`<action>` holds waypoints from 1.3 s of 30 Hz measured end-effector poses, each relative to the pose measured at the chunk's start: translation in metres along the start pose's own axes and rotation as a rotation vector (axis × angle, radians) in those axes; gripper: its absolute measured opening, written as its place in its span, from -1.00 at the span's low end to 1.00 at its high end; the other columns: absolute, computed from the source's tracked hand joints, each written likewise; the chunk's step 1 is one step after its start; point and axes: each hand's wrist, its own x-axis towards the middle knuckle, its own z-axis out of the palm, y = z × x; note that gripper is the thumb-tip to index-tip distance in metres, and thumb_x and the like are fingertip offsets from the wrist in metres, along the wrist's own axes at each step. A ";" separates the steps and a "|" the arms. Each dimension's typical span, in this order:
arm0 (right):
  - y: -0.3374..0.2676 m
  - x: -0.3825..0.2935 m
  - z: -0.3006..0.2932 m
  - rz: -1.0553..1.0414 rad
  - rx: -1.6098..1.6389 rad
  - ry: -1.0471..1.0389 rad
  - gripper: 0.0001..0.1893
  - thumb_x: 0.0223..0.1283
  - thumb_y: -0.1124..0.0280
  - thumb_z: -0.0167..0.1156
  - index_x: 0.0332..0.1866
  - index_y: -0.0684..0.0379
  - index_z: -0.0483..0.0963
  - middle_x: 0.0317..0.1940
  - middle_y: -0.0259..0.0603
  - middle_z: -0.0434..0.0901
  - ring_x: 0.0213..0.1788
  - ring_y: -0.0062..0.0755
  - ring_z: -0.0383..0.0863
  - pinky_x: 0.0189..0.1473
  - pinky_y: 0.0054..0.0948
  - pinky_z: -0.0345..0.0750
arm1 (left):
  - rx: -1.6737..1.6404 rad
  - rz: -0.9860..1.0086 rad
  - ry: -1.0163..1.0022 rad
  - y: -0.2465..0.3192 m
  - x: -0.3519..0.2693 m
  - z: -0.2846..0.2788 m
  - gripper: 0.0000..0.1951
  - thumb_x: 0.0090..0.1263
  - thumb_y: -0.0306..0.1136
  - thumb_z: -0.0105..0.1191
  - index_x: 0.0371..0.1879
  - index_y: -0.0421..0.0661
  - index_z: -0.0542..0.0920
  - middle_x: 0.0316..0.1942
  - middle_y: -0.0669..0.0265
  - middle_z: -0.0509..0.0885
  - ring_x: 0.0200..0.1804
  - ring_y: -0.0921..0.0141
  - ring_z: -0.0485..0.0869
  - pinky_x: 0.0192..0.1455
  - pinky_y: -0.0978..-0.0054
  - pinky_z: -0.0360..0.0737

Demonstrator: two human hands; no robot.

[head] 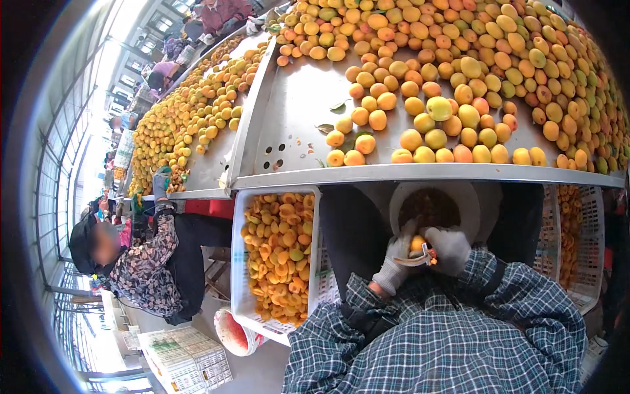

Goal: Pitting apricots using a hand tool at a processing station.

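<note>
My left hand (396, 263), in a light grey knit glove, holds a single apricot (417, 244) over my lap. My right hand (450, 250), gloved too, is closed around a small hand tool (416, 260) that meets the fruit. A pale curved strip and a reddish end of that tool show; its exact kind is hard to make out. Just beyond both hands, a white bucket (473, 212) between my knees holds dark brown, wet-looking matter. Whole apricots (439, 108) lie loose on the metal table (295, 106) in front of me.
At my left stands a white plastic crate (237, 256) of halved apricots; another crate (590, 251) is at my right. The table's raised metal rim (443, 172) runs above my knees. Further left are a co-worker (142, 266), a red-stained bucket (231, 332) and a stacked crate (187, 359).
</note>
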 end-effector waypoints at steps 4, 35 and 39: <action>-0.011 0.004 0.033 0.194 0.150 0.106 -0.66 0.02 0.28 0.31 -0.13 0.20 0.45 -0.41 -0.01 0.57 -0.35 -0.04 0.62 -0.35 -0.26 0.55 | -0.658 -0.508 0.215 -0.028 0.005 0.019 -0.62 0.32 -0.35 -0.05 0.11 -0.14 0.41 -0.14 0.01 0.55 -0.13 0.02 0.55 -0.12 0.28 0.52; 0.005 0.003 0.072 0.537 0.286 0.205 -0.66 0.12 0.22 0.22 -0.09 0.23 0.46 -0.32 0.04 0.60 -0.26 -0.03 0.63 -0.29 -0.30 0.53 | -0.184 -0.196 0.318 -0.038 0.014 0.041 -0.72 0.41 -0.33 -0.14 -0.05 -0.26 0.47 -0.17 -0.06 0.58 -0.21 0.01 0.58 -0.18 0.22 0.49; 0.024 -0.002 0.099 0.758 0.351 0.417 -0.68 0.17 0.20 0.18 -0.15 0.26 0.52 -0.33 -0.03 0.62 -0.28 -0.20 0.64 -0.26 -0.41 0.50 | 0.240 -0.123 0.175 -0.034 0.012 0.038 -0.68 0.37 -0.34 -0.08 0.02 -0.25 0.45 -0.28 0.00 0.60 -0.30 0.01 0.57 -0.27 0.24 0.51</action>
